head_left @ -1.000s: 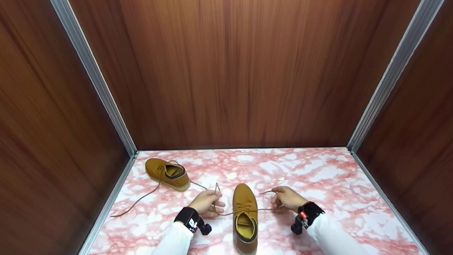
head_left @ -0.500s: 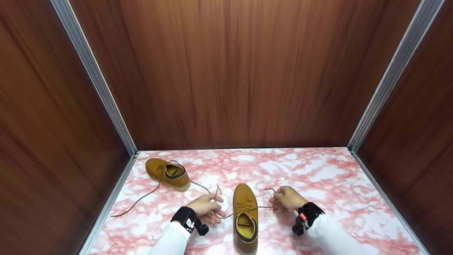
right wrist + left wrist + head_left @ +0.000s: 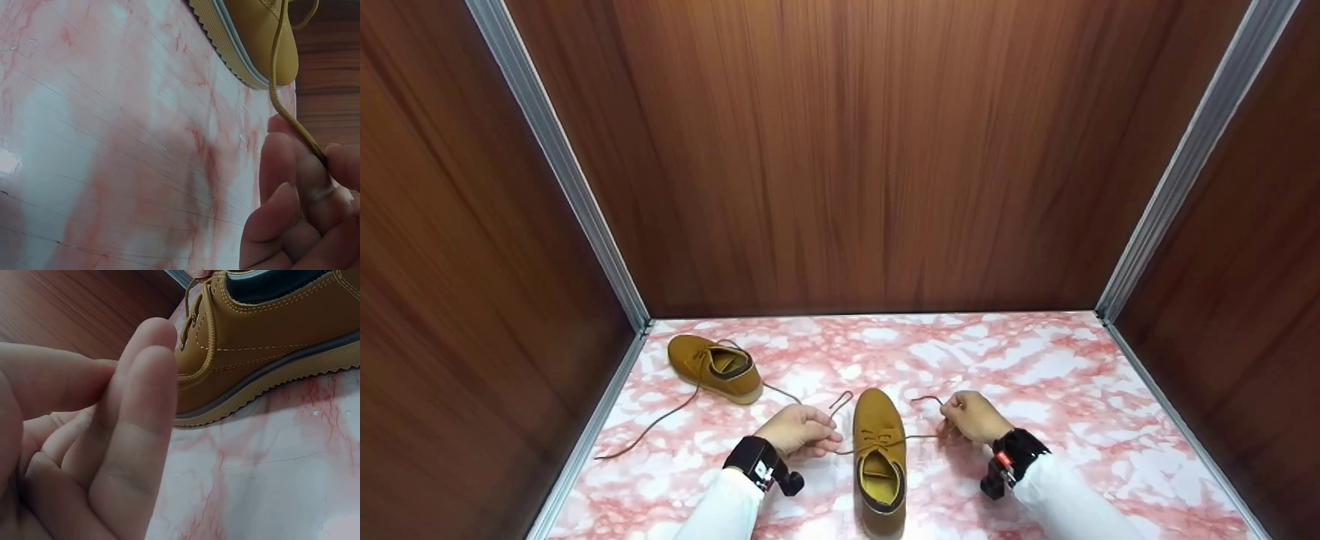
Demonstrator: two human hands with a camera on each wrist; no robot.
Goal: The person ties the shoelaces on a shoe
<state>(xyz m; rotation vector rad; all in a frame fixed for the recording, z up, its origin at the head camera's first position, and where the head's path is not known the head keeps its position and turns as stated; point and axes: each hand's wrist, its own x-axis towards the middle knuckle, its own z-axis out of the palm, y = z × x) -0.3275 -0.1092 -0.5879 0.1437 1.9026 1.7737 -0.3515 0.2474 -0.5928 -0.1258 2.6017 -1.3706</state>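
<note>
A tan lace-up shoe (image 3: 877,411) stands upright between my hands, toe pointing away from me. On its left side, my left hand (image 3: 801,432) pinches one brown shoelace (image 3: 841,401) between thumb and fingers, and the lace's free part bends into a narrow loop beyond the fingertips. My right hand (image 3: 973,420), to the right of the shoe, pinches the other lace between thumb and curled fingers; its short tail points left. In the right wrist view the lace (image 3: 274,67) runs from the shoe into that pinch. In the left wrist view the fingers (image 3: 147,388) cover the gripped stretch of lace.
A matching tan shoe (image 3: 690,357) sits at the back left, its laces (image 3: 660,418) spread loosely on the pink-and-white marbled table (image 3: 1035,367). Brown wood-grain panels (image 3: 870,157) with grey metal corner strips (image 3: 562,165) enclose the table at the back and sides.
The free part of the lace at my left hand has tipped to the right, toward the shoe's toe, and the left fingers have drawn closer together. My right hand has barely moved.
</note>
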